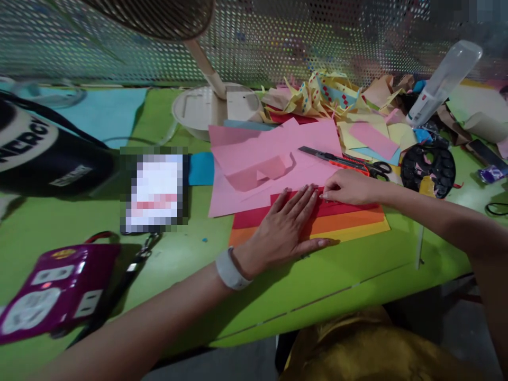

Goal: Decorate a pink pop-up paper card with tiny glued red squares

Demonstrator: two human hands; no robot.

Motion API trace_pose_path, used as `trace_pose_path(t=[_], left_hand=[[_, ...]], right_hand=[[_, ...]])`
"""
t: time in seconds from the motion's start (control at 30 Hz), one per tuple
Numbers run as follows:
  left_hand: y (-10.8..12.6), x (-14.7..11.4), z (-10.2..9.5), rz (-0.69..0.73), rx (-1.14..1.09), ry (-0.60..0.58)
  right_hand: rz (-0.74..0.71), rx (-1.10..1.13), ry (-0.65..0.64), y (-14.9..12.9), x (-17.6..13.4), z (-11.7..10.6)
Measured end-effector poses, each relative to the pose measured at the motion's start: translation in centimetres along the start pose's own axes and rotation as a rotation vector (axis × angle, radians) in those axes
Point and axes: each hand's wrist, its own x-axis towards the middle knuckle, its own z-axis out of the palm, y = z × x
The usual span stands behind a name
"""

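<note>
My left hand lies flat with its fingers stretched over a red sheet of paper. Orange paper and yellow paper show from under the red sheet, toward me. My right hand is closed, its fingertips pressed together at the red paper's upper part beside my left fingertips. What those fingers pinch is hidden. Large pink sheets lie just beyond, with a folded pink strip on them. A box cutter and scissors rest above my right hand.
On the left are a dark bottle, a blurred card holder and a purple device. A fan base stands behind. Paper scraps, a clear bottle and a black palette lie farther right.
</note>
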Motion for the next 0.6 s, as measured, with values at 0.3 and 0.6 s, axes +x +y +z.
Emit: trace_pose_path(t=[0.3,0.6], left_hand=[[0.5,0.2,0.0,-0.030,0.003,-0.026],[0.7,0.3,-0.7,-0.032,0.004,-0.080]], right_hand=[[0.003,0.059,-0.075,0.4,0.0,-0.4],[0.029,0.034,-0.012,1.5,-1.0,-0.5]])
